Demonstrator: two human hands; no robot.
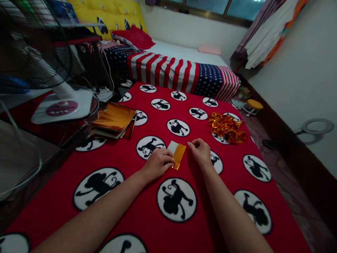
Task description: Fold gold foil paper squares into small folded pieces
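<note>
A small sheet of gold foil paper (180, 154) lies on the red cloth, partly folded over, with a pale grey-white part at its upper left. My left hand (159, 162) rests at the paper's left side, its curled fingers holding the lower left edge down. Just right of the paper is my right hand (200, 151). Its fingers are bent and drawn together, the tips close to the paper's upper right corner but seemingly apart from it. Nothing shows between them.
A stack of gold foil sheets (113, 117) lies on the left of the monkey-print cloth (184, 232). Folded gold foil pieces (226, 127) are heaped at the right. A fan base (63, 107) stands at the left edge; a bed (171, 72) is beyond.
</note>
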